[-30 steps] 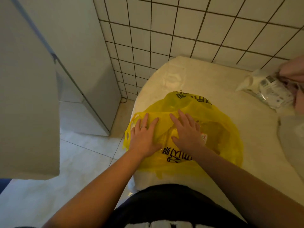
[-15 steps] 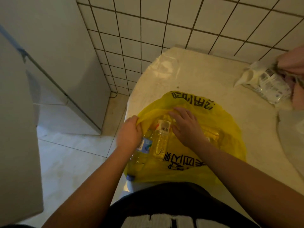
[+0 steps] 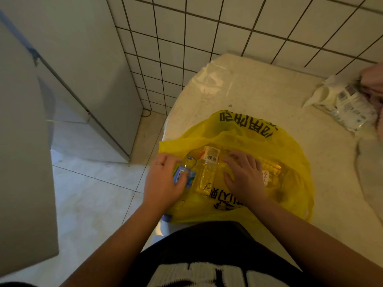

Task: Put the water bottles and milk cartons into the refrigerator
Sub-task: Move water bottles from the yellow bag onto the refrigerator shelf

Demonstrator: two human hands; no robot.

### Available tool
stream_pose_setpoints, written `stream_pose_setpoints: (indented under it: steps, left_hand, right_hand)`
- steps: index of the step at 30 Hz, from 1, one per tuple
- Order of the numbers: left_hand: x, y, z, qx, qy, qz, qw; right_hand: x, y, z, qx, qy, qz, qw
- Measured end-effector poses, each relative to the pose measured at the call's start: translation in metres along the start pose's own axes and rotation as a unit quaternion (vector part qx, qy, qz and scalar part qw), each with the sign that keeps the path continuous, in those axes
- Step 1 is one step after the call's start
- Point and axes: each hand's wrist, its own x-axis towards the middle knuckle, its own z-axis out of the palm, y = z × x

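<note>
A wall of white square tiles (image 3: pixel 207 38) with dark grout runs behind everything; to the left stands the tall grey refrigerator (image 3: pixel 83 69), with its pale door (image 3: pixel 20 141) swung open towards the camera; pale floor tiles (image 3: pixel 89 193) lie below; a cream speckled table with a rounded corner (image 3: pixel 259 90) is set against the wall on the right; on its near edge, close to the person's black shirt, lies a translucent yellow plastic bag printed with black characters (image 3: pixel 248 131), open on its left side; a grey cloth (image 3: pixel 371 172) lies at the table's right edge; the left hand (image 3: pixel 163 183), a ring on one finger, reaches into the bag's opening, its fingers and thumb curled round a clear plastic water bottle with a blue label (image 3: pixel 184 175), whose blue cap pokes out past the table edge; the right hand (image 3: pixel 244 175) lies flat on the yellow plastic, fingers spread and relaxed, gripping nothing; between the two hands rests a second clear bottle with a white barcode label (image 3: pixel 207 175), touching the first; a third bottle (image 3: pixel 275 170) shows through the plastic just right of the right hand; well apart, at the far right of the table, lie white milk packs with printed labels (image 3: pixel 348 104), how many I cannot tell
</note>
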Motion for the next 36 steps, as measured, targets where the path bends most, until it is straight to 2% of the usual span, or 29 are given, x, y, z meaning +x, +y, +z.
stream_pose_setpoints:
  steps: [3, 6, 9, 12, 19, 28, 36]
  left_hand:
    - [-0.017, 0.003, 0.013, 0.053, -0.069, -0.032, 0.996]
    - [-0.027, 0.003, 0.021, 0.098, -0.081, -0.065, 0.99]
    - [-0.026, -0.001, 0.022, 0.115, -0.118, -0.107, 0.981]
    - [-0.026, -0.003, 0.022, 0.122, -0.148, -0.136, 0.972]
    - [-0.05, -0.007, 0.021, 0.135, -0.21, -0.181, 0.951]
    - [-0.098, -0.022, 0.013, 0.022, -0.173, -0.184, 0.967]
    - [-0.12, -0.007, 0.001, 0.027, -0.125, -0.152, 0.98]
  right_hand:
    - [-0.011, 0.002, -0.004, -0.001, 0.0, 0.054, 0.999]
    - [-0.019, 0.005, -0.006, 0.055, -0.009, 0.127, 0.99]
    - [-0.02, 0.003, -0.006, 0.137, -0.035, 0.186, 0.972]
    - [-0.007, 0.0, -0.009, 0.209, -0.026, 0.252, 0.945]
    - [0.008, -0.006, -0.015, 0.26, -0.029, 0.334, 0.905]
    - [-0.021, -0.019, -0.029, 0.319, 0.042, 0.364, 0.874]
    - [-0.055, -0.014, -0.05, 0.394, 0.126, 0.378, 0.828]
